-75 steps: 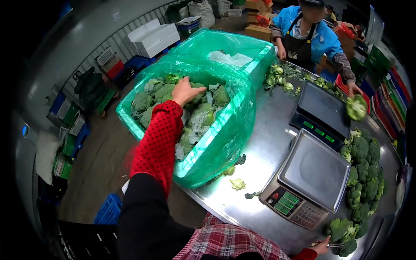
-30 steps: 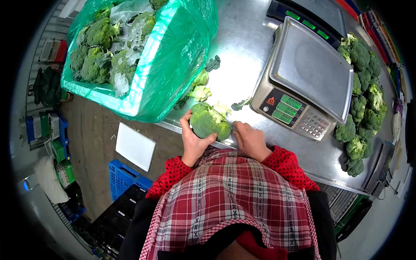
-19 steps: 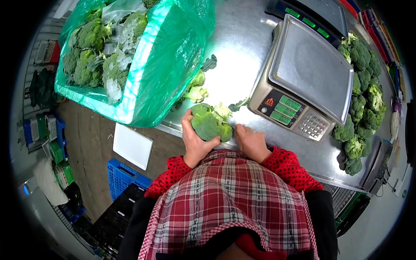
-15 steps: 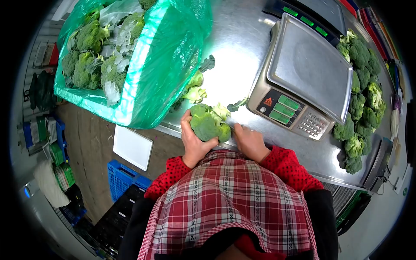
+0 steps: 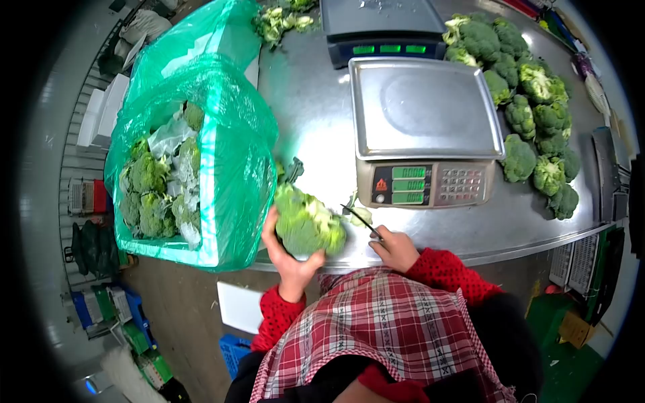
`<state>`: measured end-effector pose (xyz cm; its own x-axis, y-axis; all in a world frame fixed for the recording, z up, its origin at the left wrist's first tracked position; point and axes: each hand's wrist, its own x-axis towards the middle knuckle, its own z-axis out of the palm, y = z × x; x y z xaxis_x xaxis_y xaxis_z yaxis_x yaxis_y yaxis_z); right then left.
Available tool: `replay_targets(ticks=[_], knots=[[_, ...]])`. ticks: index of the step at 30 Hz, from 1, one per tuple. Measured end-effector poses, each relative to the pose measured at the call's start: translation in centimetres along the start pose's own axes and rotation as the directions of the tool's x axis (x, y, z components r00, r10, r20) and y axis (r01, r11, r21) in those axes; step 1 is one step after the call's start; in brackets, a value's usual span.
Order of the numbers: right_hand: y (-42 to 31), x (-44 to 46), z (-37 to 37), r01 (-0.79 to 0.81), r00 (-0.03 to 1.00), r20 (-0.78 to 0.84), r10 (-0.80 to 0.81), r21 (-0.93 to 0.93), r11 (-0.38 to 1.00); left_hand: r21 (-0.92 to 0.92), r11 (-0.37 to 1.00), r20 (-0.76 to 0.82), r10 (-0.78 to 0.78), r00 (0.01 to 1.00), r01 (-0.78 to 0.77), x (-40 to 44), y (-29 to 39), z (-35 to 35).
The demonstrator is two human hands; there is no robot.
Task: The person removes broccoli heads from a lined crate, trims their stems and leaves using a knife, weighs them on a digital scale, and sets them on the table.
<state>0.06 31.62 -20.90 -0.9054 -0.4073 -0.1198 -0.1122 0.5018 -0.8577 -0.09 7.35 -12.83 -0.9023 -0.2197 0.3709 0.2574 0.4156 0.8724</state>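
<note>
A head of broccoli (image 5: 306, 227) is gripped in my left hand (image 5: 289, 269), its pale stem side turned toward the right. My right hand (image 5: 398, 251) is closed round the handle of a small knife (image 5: 361, 221). Its dark blade points up and left, apart from the broccoli. Just beside the blade, a pale green trimming (image 5: 361, 215) lies on the steel table (image 5: 306, 144). Behind the held broccoli, a dark leaf scrap (image 5: 293, 170) rests near the green bag.
A green plastic-lined box (image 5: 209, 232) of broccoli and ice stands left. A scale (image 5: 426, 111) sits ahead, with a darker scale (image 5: 383, 30) behind it. Broccoli heads (image 5: 537, 121) are piled at the right. More trimmings (image 5: 279, 25) lie at the back left.
The view has turned, so the scale now sits straight ahead. My right hand with the knife has drawn away from the broccoli, and the blade now shows clearly.
</note>
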Motion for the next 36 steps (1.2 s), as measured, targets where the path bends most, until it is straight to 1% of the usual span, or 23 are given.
replay_targets(ticks=[2,3,5,8,9,10,12,13,15,17,19,20,21,22,23,24,25,27,28,29,31,33,36], knots=[[0.1,-1.1,-1.3,-0.104,0.986,-0.115,0.123,0.163,0.981,0.176,0.93,0.092,0.31,0.946,-0.322,6.2,2.4,2.3],[0.3,-1.3,-1.9,-0.097,0.977,-0.178,0.121,0.141,0.985,0.214,0.861,0.156,0.435,0.887,-0.461,9.3,3.8,3.9],[0.6,-1.4,-2.7,-0.106,0.944,-0.292,0.152,0.166,0.98,0.285,0.714,0.352,0.543,0.763,-0.64,14.1,5.0,7.3],[0.4,-1.9,-4.3,-0.159,0.878,-0.416,0.238,0.217,0.963,0.325,0.669,0.662,0.344,0.666,-0.668,17.9,5.5,13.4],[0.1,-2.2,-5.1,-0.167,0.855,-0.444,0.269,0.254,0.953,0.286,0.64,0.705,0.363,0.609,-0.713,18.5,5.7,14.6],[0.6,-2.7,-5.5,-0.172,0.848,-0.456,0.271,0.246,0.954,0.269,0.645,0.645,0.431,0.631,-0.715,18.3,5.7,15.1],[1.9,-3.5,-5.0,-0.179,0.781,-0.487,0.392,0.428,0.886,0.221,0.675,0.468,0.56,0.684,-0.704,16.9,4.5,13.9],[1.8,-4.0,-5.5,-0.183,0.773,-0.487,0.407,0.444,0.877,0.198,0.696,0.358,0.604,0.712,-0.69,15.3,3.9,12.8],[1.1,-4.7,-7.1,-0.206,0.692,-0.581,0.429,0.411,0.888,0.259,0.791,0.33,0.467,0.82,-0.555,8.9,0.3,10.1],[1.0,-4.3,-8.8,-0.174,0.682,-0.677,0.278,0.218,0.96,0.229,0.886,0.519,0.24,0.82,-0.404,3.0,-2.6,9.0],[-1.0,-2.1,-11.1,-0.061,0.681,-0.708,0.187,0.199,0.978,0.279,0.868,0.512,0.228,0.828,-0.412,-0.3,-3.8,8.6],[-1.3,-1.2,-12.2,-0.039,0.688,-0.714,0.128,0.14,0.989,0.336,0.874,0.524,0.137,0.841,-0.351,-1.3,-4.9,8.4],[-3.0,0.1,-13.5,-0.025,0.701,-0.703,0.117,0.139,0.99,0.374,0.85,0.495,0.155,0.855,-0.371,-1.8,-5.9,8.3],[-3.3,1.3,-14.6,0.013,0.714,-0.7,-0.021,-0.017,1.0,0.426,0.824,0.528,0.108,0.842,-0.373,-1.6,-7.4,7.9],[-5.2,2.6,-15.8,0.017,0.737,-0.675,-0.037,-0.036,0.999,0.475,0.794,0.554,0.063,0.83,-0.378,-0.9,-8.7,7.3],[-5.7,3.9,-16.8,0.067,0.736,-0.65,-0.188,-0.207,0.976,0.471,0.744,0.571,0.154,0.806,-0.475,0.3,-8.5,7.0],[-6.3,5.1,-17.5,0.1,0.741,-0.632,-0.225,-0.228,0.969,0.467,0.678,0.584,0.245,0.774,-0.568,1.4,-8.2,6.4],[-7.8,7.1,-18.4,0.131,0.747,-0.605,-0.277,-0.274,0.953,0.607,0.723,0.431,0.048,0.901,-0.328,1.7,-11.1,5.0],[-8.3,8.1,-18.5,0.194,0.725,-0.591,-0.354,-0.319,0.928,0.668,0.737,0.281,-0.124,0.952,-0.101,2.4,-11.7,4.2],[-8.7,8.9,-18.5,0.255,0.696,-0.575,-0.43,-0.362,0.897,0.65,0.714,0.284,0.09,0.955,-0.261,3.0,-12.0,3.2],[-8.4,10.2,-17.4,0.256,0.737,-0.541,-0.406,-0.333,0.908,0.654,0.705,0.241,0.15,0.959,-0.274,2.9,-8.9,3.3],[-8.4,11.8,-15.7,0.077,0.861,-0.438,-0.256,-0.387,0.919,0.613,0.726,0.336,0.116,0.935,-0.31,2.4,-5.2,3.8],[-7.7,12.9,-15.1,-0.099,0.894,-0.424,-0.143,-0.5,0.86,0.477,0.788,0.433,0.175,0.884,-0.39,2.4,-2.0,4.7]])
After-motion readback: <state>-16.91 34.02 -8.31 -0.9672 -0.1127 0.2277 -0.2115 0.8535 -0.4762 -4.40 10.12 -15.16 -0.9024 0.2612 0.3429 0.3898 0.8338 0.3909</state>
